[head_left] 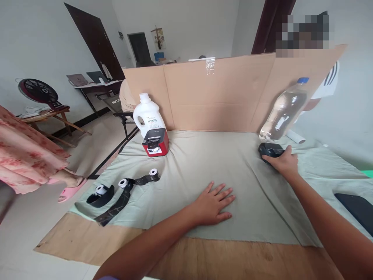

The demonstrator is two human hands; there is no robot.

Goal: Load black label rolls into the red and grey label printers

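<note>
My left hand (215, 204) lies flat on the pale green cloth (204, 155), its fingers spread and nothing under them but fabric. At the right, my right hand (284, 161) grips a small black boxy device (270, 148) that sits on the cloth; its far side is partly covered by my fingers. A red and black label printer (155, 142) stands at the left in front of a white jug (150, 116). Nearer to me on that side are paper rolls (154, 173) with black strips unrolled, and a curved black cover (100, 197) with a white roll in it.
A cardboard screen (215, 97) stands along the table's back. A clear bottle with a blue cap (284, 112) leans before it, near a white tube (295, 137). A dark phone-like slab (357, 210) lies at right. A person in a pink skirt (26, 151) stands left.
</note>
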